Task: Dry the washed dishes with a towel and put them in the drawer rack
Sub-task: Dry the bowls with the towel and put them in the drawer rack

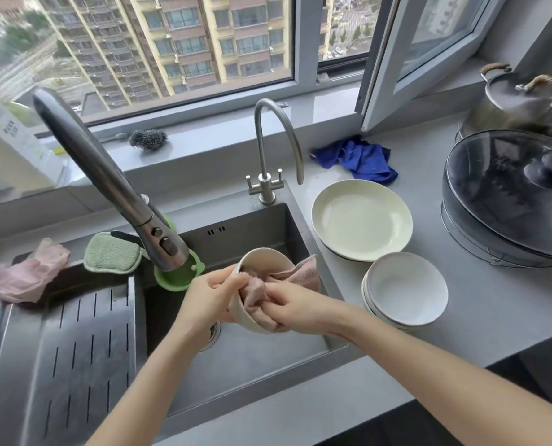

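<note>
Over the sink I hold a cream bowl [262, 257] tilted on its side. My left hand [208, 296] grips its rim and underside. My right hand [295, 305] grips a pink towel [302, 275] bunched inside the bowl and draped over its right edge. On the grey counter to the right stand a stack of white bowls [406, 289] and, behind it, stacked pale plates [361, 217]. The drawer rack is not in sight.
A large pull-out tap [113, 188] leans over the sink [252, 362]; a slim second tap [270, 149] stands behind. A perforated drain tray [68, 355] fills the left basin. Green sponge [112, 252], pink gloves [20, 275], blue cloth [358, 159], lidded pan [509, 194] lie around.
</note>
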Available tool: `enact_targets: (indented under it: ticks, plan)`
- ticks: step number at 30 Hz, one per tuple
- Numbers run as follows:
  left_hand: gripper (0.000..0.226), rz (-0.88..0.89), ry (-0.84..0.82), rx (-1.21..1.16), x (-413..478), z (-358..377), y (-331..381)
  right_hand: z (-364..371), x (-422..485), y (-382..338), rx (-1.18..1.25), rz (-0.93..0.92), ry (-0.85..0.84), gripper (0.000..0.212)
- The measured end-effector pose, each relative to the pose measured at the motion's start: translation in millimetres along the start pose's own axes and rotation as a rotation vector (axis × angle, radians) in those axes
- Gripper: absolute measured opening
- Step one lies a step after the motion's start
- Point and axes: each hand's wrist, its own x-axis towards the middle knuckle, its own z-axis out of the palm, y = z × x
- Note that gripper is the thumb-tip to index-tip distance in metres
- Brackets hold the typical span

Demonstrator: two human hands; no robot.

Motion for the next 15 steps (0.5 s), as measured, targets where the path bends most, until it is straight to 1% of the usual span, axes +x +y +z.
enact_targets:
  ticks: [1, 2, 3, 4, 5, 7, 9, 10, 12, 13, 15]
  plan:
    - [0.036, -0.027, -0.025, 0.012, 0, -2, -1, -4, -5, 1, -0.159, -0.014, -0.061, 0.024]
    - [0.032, -0.041, -0.071, 0.027, 1, -4, -4, -5, -9, 4, -0.344, -0.038, -0.07, 0.022]
    - [0.024, -0.045, -0.128, 0.04, 0, -6, -5, -5, -11, 5, -0.518, -0.094, -0.018, 0.018]
    - [0.021, -0.044, -0.175, 0.054, -1, -7, -6, -2, -11, 11, -0.673, -0.195, 0.066, 0.013]
    - [0.024, -0.045, -0.207, 0.061, -1, -7, -8, 0, -11, 17, -0.81, -0.298, 0.138, 0.011]
    - [0.029, -0.059, -0.224, 0.026, 0, -6, -9, 3, -7, 29, -0.998, -0.42, 0.162, 0.022]
    - [0.03, -0.061, -0.215, 0.0, -1, -2, -10, 0, -5, 38, -1.048, -0.428, 0.156, 0.032]
    - [0.028, -0.066, -0.197, -0.002, -1, 0, -10, -1, -8, 36, -1.028, -0.39, 0.138, 0.032]
    - [0.015, -0.095, -0.127, -0.017, 0, 6, -13, 1, -16, 32, -1.004, -0.307, 0.111, 0.026]
    - [0.013, -0.126, -0.094, -0.027, 0, 8, -14, 4, -20, 30, -0.999, -0.272, 0.105, 0.029]
    - [0.021, -0.21, -0.07, -0.054, 0, 14, -18, 7, -26, 26, -0.944, -0.232, 0.101, 0.047]
